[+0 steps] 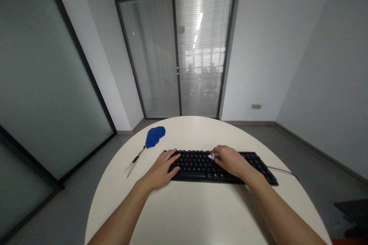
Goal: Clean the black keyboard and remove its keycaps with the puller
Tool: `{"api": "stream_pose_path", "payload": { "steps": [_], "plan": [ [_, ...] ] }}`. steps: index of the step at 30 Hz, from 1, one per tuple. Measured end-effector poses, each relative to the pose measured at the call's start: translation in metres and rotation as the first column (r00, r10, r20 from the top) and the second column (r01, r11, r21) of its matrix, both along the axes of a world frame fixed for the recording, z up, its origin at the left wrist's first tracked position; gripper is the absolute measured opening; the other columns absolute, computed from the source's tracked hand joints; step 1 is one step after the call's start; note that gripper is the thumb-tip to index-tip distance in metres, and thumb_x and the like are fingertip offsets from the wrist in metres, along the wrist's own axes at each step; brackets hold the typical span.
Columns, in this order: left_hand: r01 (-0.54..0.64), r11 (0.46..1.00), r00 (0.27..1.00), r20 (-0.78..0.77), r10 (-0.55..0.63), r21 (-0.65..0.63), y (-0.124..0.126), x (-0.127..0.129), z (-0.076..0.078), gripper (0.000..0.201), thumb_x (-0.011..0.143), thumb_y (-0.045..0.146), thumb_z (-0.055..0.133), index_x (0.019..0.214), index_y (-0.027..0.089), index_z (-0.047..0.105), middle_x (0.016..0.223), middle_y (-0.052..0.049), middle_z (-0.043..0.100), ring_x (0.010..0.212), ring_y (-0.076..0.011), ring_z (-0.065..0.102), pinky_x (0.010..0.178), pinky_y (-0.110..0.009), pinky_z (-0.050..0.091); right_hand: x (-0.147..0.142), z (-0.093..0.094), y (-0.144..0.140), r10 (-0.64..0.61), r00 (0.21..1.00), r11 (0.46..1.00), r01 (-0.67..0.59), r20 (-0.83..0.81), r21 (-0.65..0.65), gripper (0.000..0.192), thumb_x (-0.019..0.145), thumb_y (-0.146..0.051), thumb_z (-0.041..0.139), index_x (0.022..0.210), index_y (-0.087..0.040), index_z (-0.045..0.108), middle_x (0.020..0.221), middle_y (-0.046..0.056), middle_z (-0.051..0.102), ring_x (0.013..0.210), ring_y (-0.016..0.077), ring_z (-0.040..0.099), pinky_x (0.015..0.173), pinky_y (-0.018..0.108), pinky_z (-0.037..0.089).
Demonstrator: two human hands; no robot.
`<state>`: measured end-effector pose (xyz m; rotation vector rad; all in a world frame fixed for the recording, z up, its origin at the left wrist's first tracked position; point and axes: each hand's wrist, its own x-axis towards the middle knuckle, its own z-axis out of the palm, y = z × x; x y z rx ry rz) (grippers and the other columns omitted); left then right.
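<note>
Mid-wipe: right hand [230,159] pinched on a white wipe [212,156] atop the keyboard [201,164] (table centre); left hand [161,168] splayed, bracing at 9 o'clock. Next stroke wants light pressure.

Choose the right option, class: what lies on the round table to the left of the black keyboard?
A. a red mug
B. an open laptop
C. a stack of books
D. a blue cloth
D: a blue cloth lies on the white table, left of the keyboard.
</note>
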<state>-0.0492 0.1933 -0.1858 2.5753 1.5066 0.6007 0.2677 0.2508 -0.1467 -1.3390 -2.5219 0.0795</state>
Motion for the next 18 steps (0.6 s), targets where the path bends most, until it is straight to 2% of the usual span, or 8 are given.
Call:
{"api": "stream_pose_path", "payload": {
  "steps": [3, 7, 13, 16, 18],
  "plan": [
    [0.0, 1.0, 1.0, -0.001, 0.0, 0.004, 0.0, 0.0, 0.0, 0.049, 0.099, 0.043, 0.043, 0.145, 0.028, 0.041, 0.156, -0.007, 0.032, 0.144, -0.0257, 0.029, 0.12, -0.052, 0.021, -0.005, 0.002, -0.003, 0.043, 0.998, 0.999, -0.044, -0.035, -0.012, 0.031, 0.083, -0.016, 0.052, 0.105, -0.019, 0.072, 0.101, 0.01, 0.074, 0.096, 0.0267, 0.067, 0.086, 0.032, 0.047],
    [0.001, 1.0, 1.0, -0.007, -0.001, 0.006, 0.0, 0.001, 0.0, 0.049, 0.099, 0.041, 0.044, 0.146, 0.028, 0.041, 0.157, -0.007, 0.031, 0.144, -0.0262, 0.029, 0.12, -0.052, 0.021, -0.016, 0.007, -0.012, 0.103, 0.992, 0.994, -0.104, -0.077, -0.017, 0.031, 0.084, -0.014, 0.052, 0.105, -0.021, 0.073, 0.101, 0.008, 0.075, 0.096, 0.0262, 0.068, 0.086, 0.032, 0.047],
    [0.002, 1.0, 1.0, -0.021, -0.001, 0.028, 0.001, 0.001, -0.002, 0.049, 0.098, 0.04, 0.047, 0.145, 0.028, 0.041, 0.156, -0.007, 0.033, 0.143, -0.0276, 0.031, 0.118, -0.053, 0.023, -0.041, 0.007, -0.031, 0.292, 0.942, 0.953, -0.302, -0.164, -0.037, 0.028, 0.09, -0.016, 0.051, 0.106, -0.024, 0.073, 0.104, 0.004, 0.075, 0.096, 0.0217, 0.068, 0.086, 0.029, 0.047],
    [-0.026, 0.997, 0.998, -0.054, 0.03, 0.072, -0.001, 0.005, 0.002, 0.049, 0.097, 0.038, 0.048, 0.144, 0.027, 0.044, 0.156, -0.006, 0.033, 0.146, -0.0299, 0.022, 0.118, -0.055, 0.022, -0.056, 0.004, -0.04, 0.396, 0.898, 0.913, -0.408, -0.194, -0.027, 0.03, 0.091, -0.012, 0.051, 0.109, -0.023, 0.072, 0.106, 0.004, 0.074, 0.099, 0.0199, 0.066, 0.09, 0.029, 0.046],
    [-0.047, 0.993, 0.996, -0.071, 0.054, 0.106, -0.004, 0.01, 0.006, 0.048, 0.096, 0.036, 0.048, 0.142, 0.027, 0.046, 0.157, -0.005, 0.031, 0.148, -0.031, 0.016, 0.119, -0.055, 0.02, -0.064, 0.003, -0.044, 0.421, 0.887, 0.901, -0.432, -0.189, -0.021, 0.032, 0.089, -0.009, 0.052, 0.111, -0.021, 0.072, 0.105, 0.006, 0.074, 0.098, 0.0198, 0.066, 0.09, 0.029, 0.046]
  ]
}}
